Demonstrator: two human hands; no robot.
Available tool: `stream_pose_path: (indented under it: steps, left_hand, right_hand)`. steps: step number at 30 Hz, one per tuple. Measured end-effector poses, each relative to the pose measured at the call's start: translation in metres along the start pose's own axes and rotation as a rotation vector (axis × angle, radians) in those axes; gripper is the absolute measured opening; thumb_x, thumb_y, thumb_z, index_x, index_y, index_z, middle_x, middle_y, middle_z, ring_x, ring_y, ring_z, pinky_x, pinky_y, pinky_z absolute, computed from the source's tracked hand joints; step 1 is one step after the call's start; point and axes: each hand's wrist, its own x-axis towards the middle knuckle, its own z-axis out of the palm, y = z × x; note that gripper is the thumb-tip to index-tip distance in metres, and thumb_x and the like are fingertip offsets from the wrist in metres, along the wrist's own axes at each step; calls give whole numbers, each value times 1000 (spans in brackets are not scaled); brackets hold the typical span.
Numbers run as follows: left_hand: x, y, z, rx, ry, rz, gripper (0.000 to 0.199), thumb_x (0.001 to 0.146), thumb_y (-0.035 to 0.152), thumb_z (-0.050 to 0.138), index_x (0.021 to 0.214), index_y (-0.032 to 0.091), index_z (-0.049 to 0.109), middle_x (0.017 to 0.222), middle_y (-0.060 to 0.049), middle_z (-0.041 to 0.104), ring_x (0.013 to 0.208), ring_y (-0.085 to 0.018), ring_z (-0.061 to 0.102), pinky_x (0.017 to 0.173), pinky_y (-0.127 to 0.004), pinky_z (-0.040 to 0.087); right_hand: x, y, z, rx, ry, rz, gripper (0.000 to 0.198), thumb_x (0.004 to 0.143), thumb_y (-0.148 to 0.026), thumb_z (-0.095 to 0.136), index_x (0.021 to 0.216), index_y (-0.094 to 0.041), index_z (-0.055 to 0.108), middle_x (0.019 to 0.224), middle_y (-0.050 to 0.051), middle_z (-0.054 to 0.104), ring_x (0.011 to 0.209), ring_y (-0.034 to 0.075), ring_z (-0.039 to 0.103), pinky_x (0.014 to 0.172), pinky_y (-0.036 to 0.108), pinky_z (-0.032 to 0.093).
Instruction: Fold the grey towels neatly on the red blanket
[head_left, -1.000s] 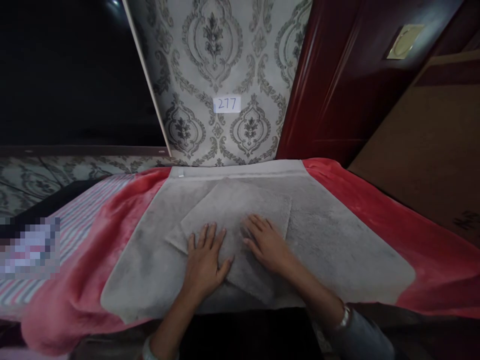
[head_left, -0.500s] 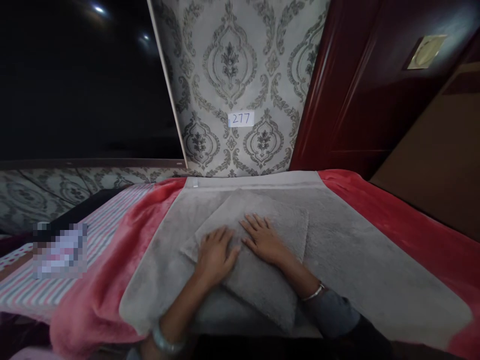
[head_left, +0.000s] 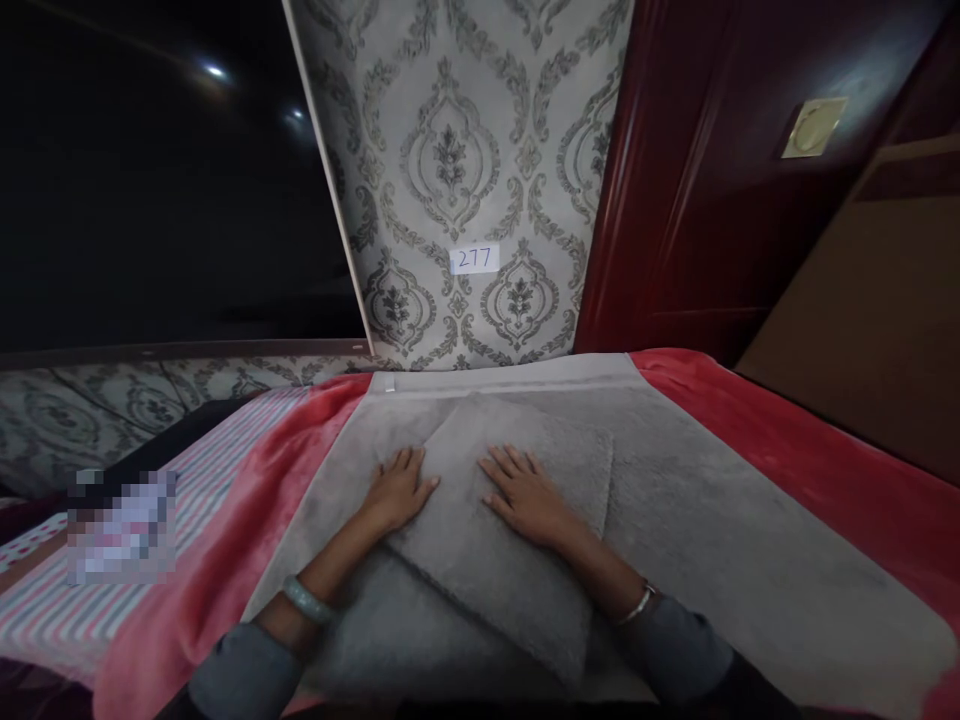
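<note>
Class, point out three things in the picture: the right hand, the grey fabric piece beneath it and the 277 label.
Right hand [head_left: 523, 497]: head view, back of the hand.
Grey fabric piece [head_left: 487, 552]: head view, middle of its top surface.
277 label [head_left: 475, 259]: head view, centre digit.

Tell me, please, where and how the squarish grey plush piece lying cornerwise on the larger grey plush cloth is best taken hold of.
I'd pinch the squarish grey plush piece by its near corner, coming low from the near side. That corner lies uncovered and juts nearward, and the dark shadow along its adjoining edge suggests enough thickness to separate from the larger grey plush cloth.
</note>
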Motion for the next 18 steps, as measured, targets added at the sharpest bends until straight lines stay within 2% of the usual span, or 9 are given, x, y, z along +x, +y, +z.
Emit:
stream_pose_path:
  steps: [2, 6, 10, 14, 18]
  left_hand:
    - [21, 11, -14, -27, 14, 38, 67, 97, 52, 33, 153, 16, 36, 164, -16, 25, 152, -32, 23, 119, -56, 26]
    - [79, 53, -32, -78, 6, 271, 62, 98, 48, 29, 155, 22, 33, 166, -9, 22, 153, -26, 19, 121, -53, 22]
    - [118, 86, -19, -58, 7, 315, 61, 99, 49, 28, 155, 25, 34, 166, -8, 23, 154, -26, 18, 122, -55, 19]
    - [129, 86, 7, -44, 41, 259, 62, 99, 51, 27, 155, 25, 33, 165, -9, 24, 153, -28, 18, 121, -60, 17]
    - [136, 71, 13, -36, 49, 156, 67, 97, 58, 25, 156, 26, 31, 167, -7, 20, 153, -31, 20, 119, -60, 22]
  right_hand:
    - [4, 2, -10, 27, 21, 62, 61, 101, -46, 37, 158, -23, 31, 165, 10, 26, 152, 27, 19, 121, 50, 18]
    - [11, 6, -23, -21, 180, 254, 66, 101, -49, 37, 159, -21, 26, 165, 15, 24, 152, 32, 18, 118, 54, 20]
    - [9, 9, -10, -69, 155, 272, 66, 98, -56, 41, 157, -26, 33, 165, 12, 24, 152, 36, 18, 118, 61, 15]
    - [4, 11, 5, -39, 113, 238, 64, 99, -56, 39, 156, -28, 34, 166, 10, 24, 153, 35, 14, 119, 62, 10]
    - [5, 13, 3, -28, 98, 248, 65, 99, -57, 38, 157, -28, 33, 166, 10, 20, 153, 34, 12, 119, 62, 8]
